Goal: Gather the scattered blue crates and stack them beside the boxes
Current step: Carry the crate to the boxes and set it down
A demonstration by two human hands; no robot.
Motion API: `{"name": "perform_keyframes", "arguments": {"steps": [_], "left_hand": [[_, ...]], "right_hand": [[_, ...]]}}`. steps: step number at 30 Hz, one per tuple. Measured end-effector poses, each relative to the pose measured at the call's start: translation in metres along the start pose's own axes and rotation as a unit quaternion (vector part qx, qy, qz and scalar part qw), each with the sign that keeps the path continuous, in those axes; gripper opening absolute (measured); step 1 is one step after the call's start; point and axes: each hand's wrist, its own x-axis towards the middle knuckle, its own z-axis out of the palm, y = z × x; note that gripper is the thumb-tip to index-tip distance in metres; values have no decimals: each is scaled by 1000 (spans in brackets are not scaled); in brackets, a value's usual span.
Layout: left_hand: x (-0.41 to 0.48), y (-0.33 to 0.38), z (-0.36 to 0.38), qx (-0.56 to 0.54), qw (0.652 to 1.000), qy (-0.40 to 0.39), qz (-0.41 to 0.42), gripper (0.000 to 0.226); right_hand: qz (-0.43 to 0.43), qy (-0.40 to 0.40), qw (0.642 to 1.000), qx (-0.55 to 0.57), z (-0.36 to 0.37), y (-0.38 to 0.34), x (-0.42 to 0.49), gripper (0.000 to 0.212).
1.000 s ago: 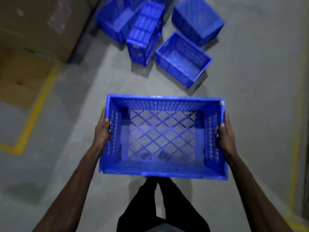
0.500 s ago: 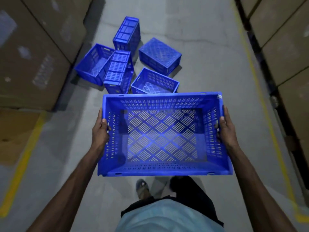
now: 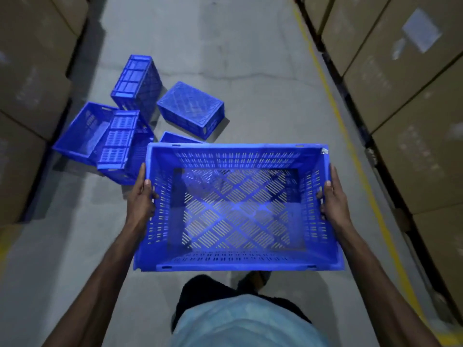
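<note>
Brown cardboard boxes (image 3: 30, 78) line the left side of the aisle, stacked against the edge of the grey concrete floor (image 3: 250, 71). Just beside them lie 5 scattered blue crates (image 3: 130, 121): 1 open crate (image 3: 82, 132) nearest the boxes, 1 on its side (image 3: 117, 144) leaning against it, 1 standing on end (image 3: 137, 81) behind, 1 upside down (image 3: 191, 108) to the right, and 1 mostly hidden (image 3: 179, 139) behind the carried crate. The left hand (image 3: 140, 201) is clamped on the left short wall of the held blue crate (image 3: 238, 209), thumb over the rim. That crate is carried upright and empty above the floor, in front of the person's body. The right hand (image 3: 334, 199) closes its grip on the right short wall in the same way. A yellow floor line (image 3: 350, 146) runs along the right side, with more cardboard boxes (image 3: 406, 96) stacked beyond it.
</note>
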Motion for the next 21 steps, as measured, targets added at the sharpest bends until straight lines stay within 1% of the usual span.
{"name": "perform_keyframes", "arguments": {"steps": [6, 9, 13, 16, 19, 21], "left_hand": [[64, 63, 123, -4, 1000, 1, 11, 45], [110, 98, 179, -4, 1000, -19, 11, 45], [195, 130, 251, -14, 999, -26, 24, 45], [261, 155, 301, -17, 999, -26, 25, 45], [337, 196, 351, -28, 999, -34, 27, 46], [384, 223, 377, -35, 999, -26, 28, 45]], "right_hand": [[-3, 42, 999, -26, -59, -14, 123, 46], [6, 55, 998, -29, -73, -28, 190, 47], [-15, 64, 997, -25, -78, -42, 297, 48], [-13, 78, 996, -38, -72, -59, 377, 49], [-6, 90, 995, -46, -68, -91, 464, 49], [-16, 99, 994, -43, -67, -118, 521, 47]]}}
